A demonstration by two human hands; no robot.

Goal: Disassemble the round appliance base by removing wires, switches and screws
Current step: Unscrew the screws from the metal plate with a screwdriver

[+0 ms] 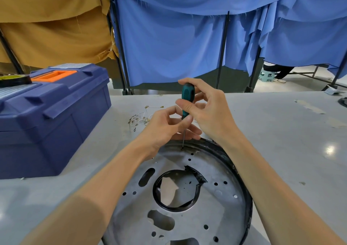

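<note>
Right hand (pixel 208 111) fingers and thumb are curled round the teal handle of a screwdriver (pixel 187 98), which is held nearly upright. The left hand (pixel 165 124) pinches the lower end of that handle, where the thin shaft begins, and appears to steady it. The tip is set on what looks like a small screw (pixel 182 148) in the far part of the round appliance base (pixel 206 171), which lies at the near edge of the desk (pixel 281 132).

The step in hand is judged to be the loosening of this screw. Steady downward pressure and turning from the right hand are called for next, with the shaft kept square to the plate.

Loose wires (pixel 142 117) with terminals lie beyond the hands, toward the far edge. A blue toolbox (pixel 56 122) stands at the left edge.

The screw head is too small to make out, and the near side of the base is cut off by the frame. Whether other screws remain cannot be told.
</note>
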